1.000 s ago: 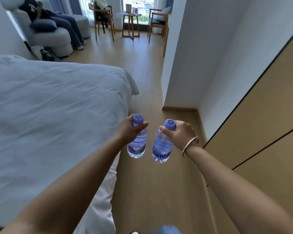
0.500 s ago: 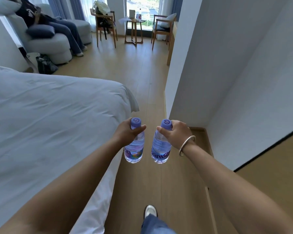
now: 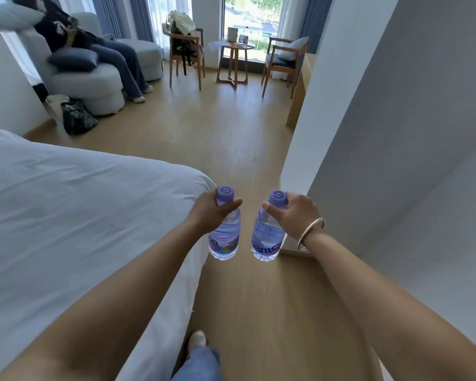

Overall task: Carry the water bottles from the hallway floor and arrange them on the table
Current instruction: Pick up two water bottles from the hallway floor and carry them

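Two water bottles are in transit, one per hand. The left bottle (image 3: 224, 232) hangs upright from the left hand (image 3: 210, 213), whose fingers and thumb are curled round the neck just under the purple cap. The right bottle (image 3: 267, 237) hangs the same way from the right hand (image 3: 294, 213), gripped at the neck below its cap; a silver bangle (image 3: 311, 233) sits on that wrist. The bottles are close together but not touching, held out over the wooden floor (image 3: 231, 149) between the bed (image 3: 80, 210) and the white wall corner (image 3: 300, 133).

Progress, as judged from this position: pickup of these two bottles is complete. Carrying is under way. Placement is not yet done. The small round table (image 3: 235, 46) stands well ahead by the window, between two wooden chairs, with open floor in between. It already carries a few small items, too distant to identify. Whether more bottles remain in the hallway cannot be told from here.

Markings: each cap bears a white swirl logo. The right bottle's label shows large white letters on blue, only partly visible and not reliably readable. The left label shows a multicoloured graphic; no text legible.

A person sits on the pale sofa (image 3: 94, 75) at far left.
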The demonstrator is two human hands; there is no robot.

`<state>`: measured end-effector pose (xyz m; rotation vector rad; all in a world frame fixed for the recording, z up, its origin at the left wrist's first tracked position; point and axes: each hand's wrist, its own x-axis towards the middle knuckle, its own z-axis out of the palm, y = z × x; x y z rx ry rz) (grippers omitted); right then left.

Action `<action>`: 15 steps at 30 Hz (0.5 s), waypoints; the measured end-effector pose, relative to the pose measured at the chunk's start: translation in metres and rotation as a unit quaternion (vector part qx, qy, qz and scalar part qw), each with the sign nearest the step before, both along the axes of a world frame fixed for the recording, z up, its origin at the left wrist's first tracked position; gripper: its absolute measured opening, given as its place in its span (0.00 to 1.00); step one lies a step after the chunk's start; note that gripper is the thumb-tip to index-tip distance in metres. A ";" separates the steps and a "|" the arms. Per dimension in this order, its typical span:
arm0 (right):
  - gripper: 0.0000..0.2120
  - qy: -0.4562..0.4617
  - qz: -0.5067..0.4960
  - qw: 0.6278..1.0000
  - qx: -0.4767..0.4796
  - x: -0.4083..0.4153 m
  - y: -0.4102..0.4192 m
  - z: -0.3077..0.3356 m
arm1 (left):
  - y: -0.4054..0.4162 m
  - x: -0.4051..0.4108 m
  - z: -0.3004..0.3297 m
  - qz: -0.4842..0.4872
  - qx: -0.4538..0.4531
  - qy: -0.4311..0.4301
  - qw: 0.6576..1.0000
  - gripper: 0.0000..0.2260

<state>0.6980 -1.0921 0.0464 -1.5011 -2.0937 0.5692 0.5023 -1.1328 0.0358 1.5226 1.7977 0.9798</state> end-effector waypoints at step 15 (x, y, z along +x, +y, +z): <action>0.19 0.047 -0.072 0.996 0.019 -0.101 0.277 0.008 | 0.305 -0.112 0.009 -0.053 -0.004 0.024 0.998 0.14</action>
